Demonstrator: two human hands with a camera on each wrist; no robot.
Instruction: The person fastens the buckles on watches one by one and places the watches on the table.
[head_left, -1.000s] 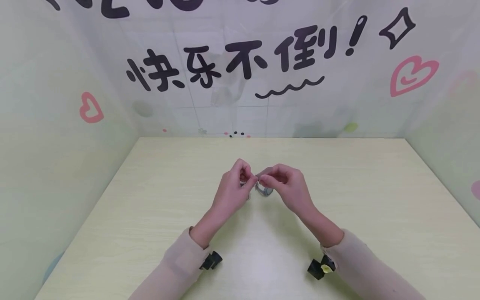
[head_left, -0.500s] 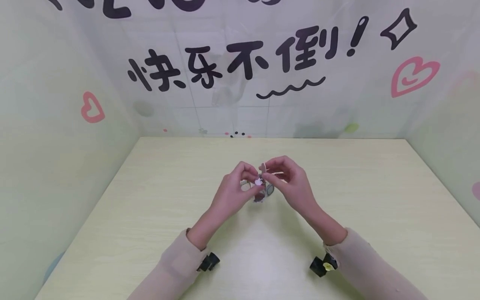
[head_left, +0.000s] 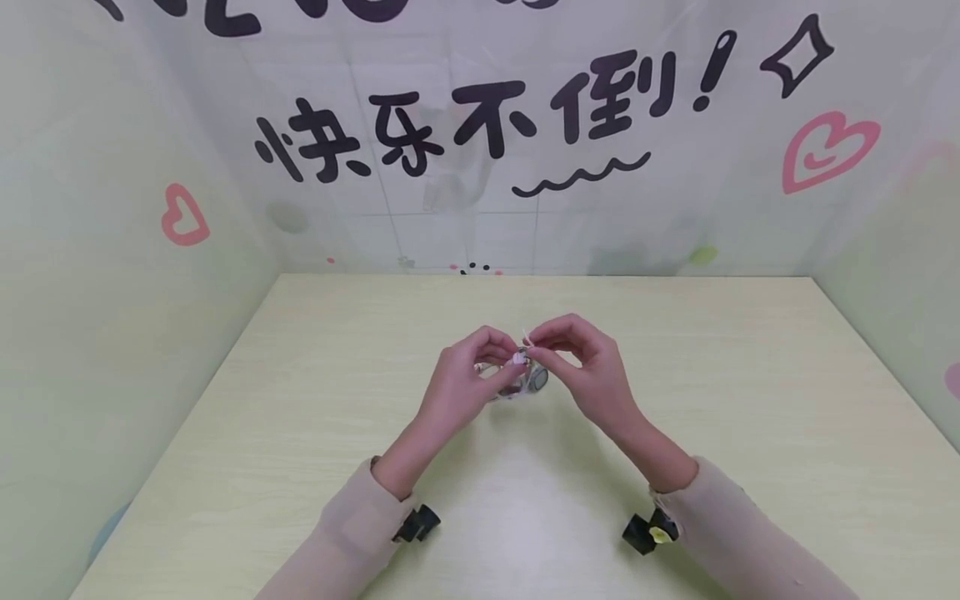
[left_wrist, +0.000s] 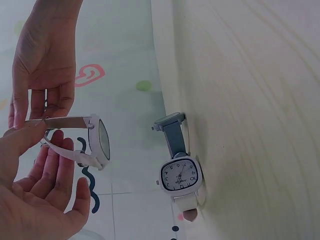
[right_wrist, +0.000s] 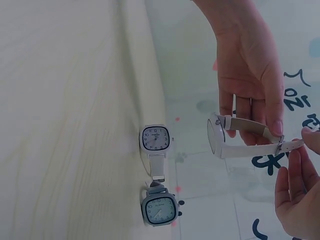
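A white wristwatch (right_wrist: 216,137) hangs in the air between both hands, its strap looped and its case turned sideways to the wrist cameras. My left hand (head_left: 467,375) pinches the strap at the metal buckle (right_wrist: 281,145) between thumb and fingers. With thumb and fingertips, my right hand (head_left: 585,358) pinches the free strap end that sticks out past the buckle. The strap's inner side looks brown. Beyond the hands lie a second white wristwatch (left_wrist: 180,175) and a grey-blue wristwatch (right_wrist: 160,209), close together. In the head view the hands partly cover them.
The pale wooden table (head_left: 300,417) reaches back to a printed curtain (head_left: 480,208) with dark lettering. Curtain walls also stand at both sides. Small black wrist cameras (head_left: 417,523) sit at the sleeve cuffs.
The hands were closer together a second ago, then parted slightly. The strap end at the right fingertips showed its brown face half a second ago and now appears as a thin pale edge.
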